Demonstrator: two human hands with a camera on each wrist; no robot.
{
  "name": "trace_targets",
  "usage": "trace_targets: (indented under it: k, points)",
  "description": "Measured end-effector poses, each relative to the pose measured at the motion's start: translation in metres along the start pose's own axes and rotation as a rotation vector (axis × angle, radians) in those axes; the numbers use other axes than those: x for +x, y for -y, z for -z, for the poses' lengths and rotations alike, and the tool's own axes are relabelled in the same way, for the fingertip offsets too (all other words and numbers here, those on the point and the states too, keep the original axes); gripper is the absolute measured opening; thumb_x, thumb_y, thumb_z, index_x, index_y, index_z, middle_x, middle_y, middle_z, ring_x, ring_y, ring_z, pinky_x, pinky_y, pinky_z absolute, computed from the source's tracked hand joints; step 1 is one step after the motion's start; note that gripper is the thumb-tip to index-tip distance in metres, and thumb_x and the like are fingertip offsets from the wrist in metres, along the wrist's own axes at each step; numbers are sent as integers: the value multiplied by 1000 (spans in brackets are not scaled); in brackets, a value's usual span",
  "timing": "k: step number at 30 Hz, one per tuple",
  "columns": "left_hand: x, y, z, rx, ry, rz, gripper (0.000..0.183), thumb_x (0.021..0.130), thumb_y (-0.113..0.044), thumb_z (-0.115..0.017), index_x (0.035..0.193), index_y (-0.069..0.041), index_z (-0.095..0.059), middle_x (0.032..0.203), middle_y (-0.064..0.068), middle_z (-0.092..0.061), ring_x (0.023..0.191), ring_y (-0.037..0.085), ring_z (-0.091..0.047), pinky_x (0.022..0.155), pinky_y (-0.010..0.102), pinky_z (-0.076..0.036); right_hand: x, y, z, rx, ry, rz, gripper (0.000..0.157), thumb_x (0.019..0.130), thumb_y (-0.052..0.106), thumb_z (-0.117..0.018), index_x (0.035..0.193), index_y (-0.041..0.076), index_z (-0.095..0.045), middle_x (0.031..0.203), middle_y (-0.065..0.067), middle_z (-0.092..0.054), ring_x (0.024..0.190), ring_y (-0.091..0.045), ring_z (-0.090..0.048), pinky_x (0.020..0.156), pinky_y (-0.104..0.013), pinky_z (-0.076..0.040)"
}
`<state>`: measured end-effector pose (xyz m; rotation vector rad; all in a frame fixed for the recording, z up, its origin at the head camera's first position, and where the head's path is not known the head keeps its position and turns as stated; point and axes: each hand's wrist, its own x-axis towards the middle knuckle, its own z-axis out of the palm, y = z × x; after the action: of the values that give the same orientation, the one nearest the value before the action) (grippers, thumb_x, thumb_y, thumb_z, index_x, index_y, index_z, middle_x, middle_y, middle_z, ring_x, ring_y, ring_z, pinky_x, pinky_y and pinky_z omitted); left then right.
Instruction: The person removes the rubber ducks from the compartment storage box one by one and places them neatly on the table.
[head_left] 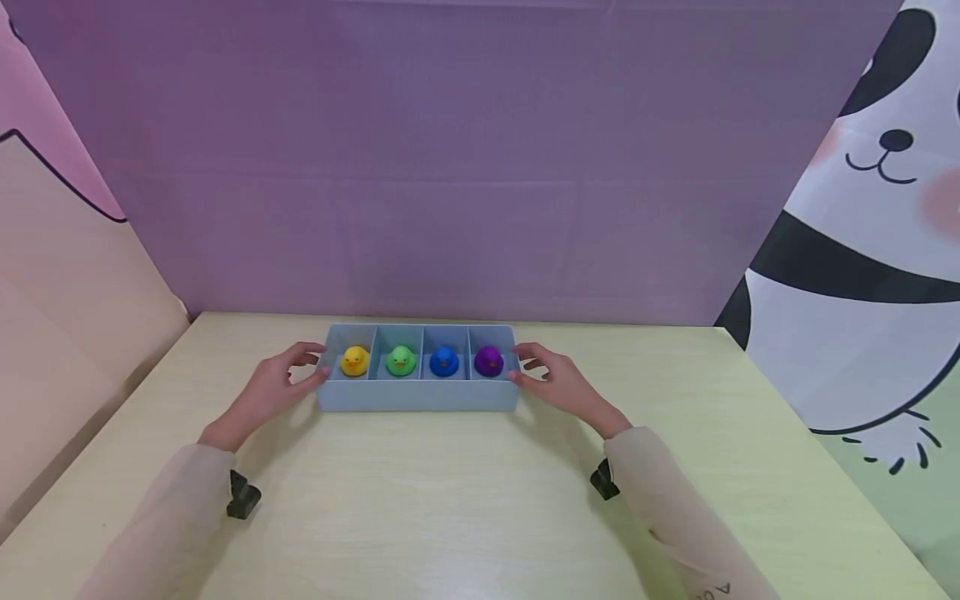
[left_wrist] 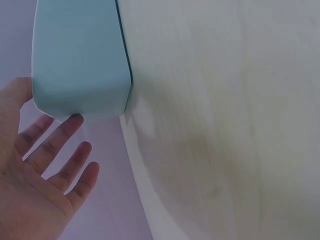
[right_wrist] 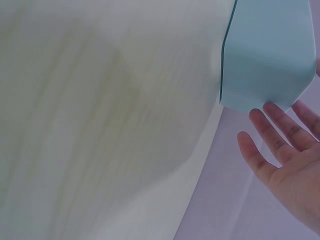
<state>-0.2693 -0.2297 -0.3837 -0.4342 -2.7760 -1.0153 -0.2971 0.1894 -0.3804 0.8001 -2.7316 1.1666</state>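
A light-blue box (head_left: 417, 397) with a row of compartments stands near the table's far edge. One toy duck sits in each compartment: a yellow duck (head_left: 354, 361), a green duck (head_left: 401, 361), a blue duck (head_left: 444, 362) and a purple duck (head_left: 489, 362), left to right. My left hand (head_left: 273, 385) holds the box's left end, thumb at the rim and fingertips against the end wall. At the opposite end, my right hand (head_left: 564, 385) holds it likewise. In the wrist views, the outer fingers of both hands are spread off the wall.
The pale wooden table (head_left: 420, 500) ends at a purple backdrop (head_left: 450, 167) just behind the box. A panda-print cloth (head_left: 847, 358) hangs at the right, and a pink-and-cream one (head_left: 60, 292) at the left. Black wrist cameras show below both sleeves.
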Motion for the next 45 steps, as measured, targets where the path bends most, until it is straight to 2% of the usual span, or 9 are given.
trace_targets:
  k: [9,14,18,22,25,30,37,41,45]
  points:
    - [2,-12,-13,-24,-37,-48,47,88,-32,-59,124,-4,-48,111,20,-62,107,41,-53,86,56,-44,-9,-11,13,8,15,-32,48,88,28,-60,128,5,-47,124,-16,-55,106,-31,-57,85,-44,-49]
    - [4,-18,-17,-40,-30,-27,48,87,-33,-61,123,-5,-49,111,20,-61,109,41,-52,88,56,-44,-13,-12,18,16,19,-41,47,88,25,-60,128,3,-47,125,-18,-55,107,-33,-56,88,-45,-48]
    - [7,-21,-20,-56,-4,-1,47,87,-30,-61,125,-4,-48,114,19,-61,111,39,-51,92,56,-41,-19,1,26,31,25,-47,45,88,18,-60,127,-1,-46,124,-24,-53,106,-38,-55,88,-49,-47]
    - [10,-25,-24,-64,-6,-10,46,87,-28,-62,124,-4,-49,114,19,-61,110,38,-52,92,55,-42,-26,18,35,30,33,-49,43,88,13,-59,125,-4,-47,123,-27,-53,105,-40,-55,87,-49,-47]
    - [11,-27,-27,-72,-13,-15,46,86,-28,-63,123,-5,-49,114,19,-61,111,39,-53,91,54,-43,-30,21,39,25,39,-48,42,88,11,-58,126,-4,-46,123,-27,-52,106,-40,-55,88,-49,-47]
    - [14,-31,-31,-73,-18,-23,46,85,-29,-63,123,-5,-50,113,19,-61,111,40,-53,91,53,-43,-31,2,40,27,47,-58,46,89,17,-58,129,-2,-44,126,-24,-51,108,-39,-54,89,-48,-47]
    - [17,-37,-38,-81,-13,-30,46,86,-28,-63,123,-5,-50,112,17,-62,111,39,-53,91,52,-43,-33,-10,45,17,44,-60,47,89,16,-58,129,-3,-43,126,-25,-51,108,-40,-54,90,-50,-46]
    - [18,-40,-41,-92,-14,-39,45,85,-27,-63,122,-6,-51,111,17,-63,110,39,-54,91,52,-44,-34,-31,45,-1,31,-42,49,89,22,-58,130,0,-43,126,-21,-52,108,-36,-55,90,-47,-47]
    - [20,-43,-44,-100,-10,-44,45,85,-28,-64,122,-6,-51,111,17,-63,110,39,-54,90,52,-44,-37,-35,49,4,30,-47,49,89,24,-59,130,1,-44,126,-20,-53,108,-36,-55,89,-47,-47]
